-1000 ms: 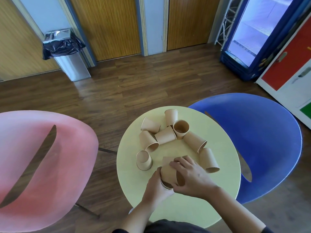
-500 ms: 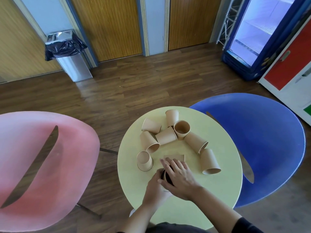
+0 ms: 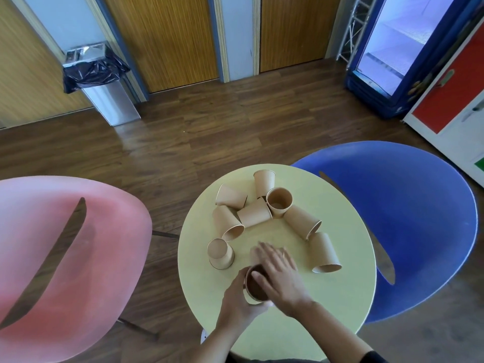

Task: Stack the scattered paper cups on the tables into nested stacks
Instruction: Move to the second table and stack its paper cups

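cup held at the near edge of the round table

the left hand (image 3: 239, 297) curls its fingers round the held cup (image 3: 255, 282), whose dark mouth faces up just in from the table's near edge. the right hand (image 3: 279, 277) lies flat over the cup's far rim, fingers (image 3: 267, 254) straight and slightly spread, pointing toward the table's centre. left of the fingertips an upside-down cup (image 3: 220, 254) stands apart. right of them a tipped cup (image 3: 324, 254) lies with its mouth toward the near edge. toward the far edge a cluster of six cups (image 3: 258, 205) lies touching, one upright. the yellow table (image 3: 348, 297) stands between a pink chair (image 3: 65, 258) and a blue chair (image 3: 406, 218).
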A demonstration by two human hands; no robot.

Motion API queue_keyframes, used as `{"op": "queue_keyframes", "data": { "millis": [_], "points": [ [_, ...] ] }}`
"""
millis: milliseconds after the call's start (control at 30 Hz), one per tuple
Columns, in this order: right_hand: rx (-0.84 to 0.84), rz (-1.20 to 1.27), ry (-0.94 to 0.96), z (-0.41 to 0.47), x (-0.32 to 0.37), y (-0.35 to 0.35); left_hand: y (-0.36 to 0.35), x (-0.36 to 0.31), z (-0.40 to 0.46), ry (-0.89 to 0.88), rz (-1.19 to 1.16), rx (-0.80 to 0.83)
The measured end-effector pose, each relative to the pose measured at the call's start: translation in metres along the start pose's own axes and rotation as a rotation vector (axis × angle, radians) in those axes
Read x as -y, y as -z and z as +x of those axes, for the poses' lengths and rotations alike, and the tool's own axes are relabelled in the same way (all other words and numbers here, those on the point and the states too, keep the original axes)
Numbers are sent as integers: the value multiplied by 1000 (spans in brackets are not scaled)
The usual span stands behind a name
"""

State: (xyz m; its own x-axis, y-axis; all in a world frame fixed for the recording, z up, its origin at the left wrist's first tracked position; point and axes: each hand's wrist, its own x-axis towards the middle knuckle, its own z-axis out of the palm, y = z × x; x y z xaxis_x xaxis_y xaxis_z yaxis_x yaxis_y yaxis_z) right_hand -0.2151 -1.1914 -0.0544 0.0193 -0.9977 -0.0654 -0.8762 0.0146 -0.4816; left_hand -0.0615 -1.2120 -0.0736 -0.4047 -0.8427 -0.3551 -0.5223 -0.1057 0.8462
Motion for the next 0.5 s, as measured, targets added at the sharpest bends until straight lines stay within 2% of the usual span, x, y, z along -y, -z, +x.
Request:
{"op": "queue_keyframes", "data": {
  "millis": [100,167,233,300,400,500],
  "points": [
    [-367,85,-257,-14,-30,11,-4,3,0,-9,18,-31],
    [-471,161,-529,-24,-49,16,-5,4,1,-5,31,-50],
    [-423,220,-786,-31,-66,17,-7,3,1,0,35,-63],
    [-340,300,-946,-35,-82,17,-8,2,1,12,37,-66],
    [-194,416,-1092,-37,-99,8,-9,1,1,48,41,-71],
    [-195,538,-1143,-37,-107,6,-9,1,0,67,52,-73]
  ]
}}
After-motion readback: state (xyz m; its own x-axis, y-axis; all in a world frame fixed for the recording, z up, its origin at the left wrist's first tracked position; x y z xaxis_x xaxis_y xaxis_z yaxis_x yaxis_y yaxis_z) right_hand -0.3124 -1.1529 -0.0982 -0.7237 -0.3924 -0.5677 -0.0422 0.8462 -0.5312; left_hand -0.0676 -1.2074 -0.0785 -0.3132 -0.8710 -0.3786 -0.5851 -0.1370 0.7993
